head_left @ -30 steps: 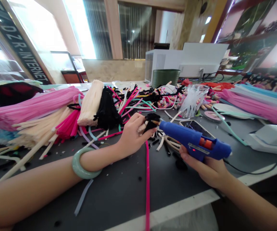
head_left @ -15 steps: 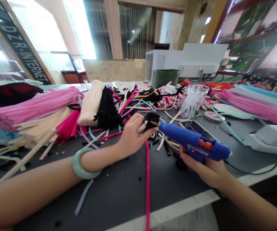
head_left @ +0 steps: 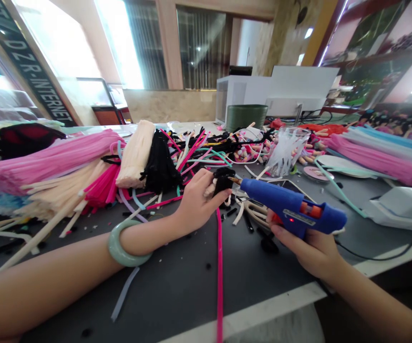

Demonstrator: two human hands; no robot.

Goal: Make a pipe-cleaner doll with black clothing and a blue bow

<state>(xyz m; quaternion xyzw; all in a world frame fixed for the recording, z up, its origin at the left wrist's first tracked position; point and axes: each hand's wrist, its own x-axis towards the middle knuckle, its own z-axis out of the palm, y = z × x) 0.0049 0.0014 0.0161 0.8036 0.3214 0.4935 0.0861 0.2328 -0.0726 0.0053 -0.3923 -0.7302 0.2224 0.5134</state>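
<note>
Grey worktable (head_left: 177, 290) strewn with pipe cleaners; left hand (head_left: 200, 202) curled nearly shut, pinching a black pipe-cleaner tuft (head_left: 223, 181) between fingers and thumb; pale green bangle (head_left: 123, 244) on that wrist; right hand (head_left: 304, 247) closed round a blue hot glue gun (head_left: 292, 209), nozzle just beside the tuft; loose pink pipe cleaner (head_left: 219, 267) below; smartphone (head_left: 292, 186) partly under the gun; clear plastic cup (head_left: 286, 151) beyond; heaped pink pipe-cleaner bundle (head_left: 45, 162) far left.
</note>
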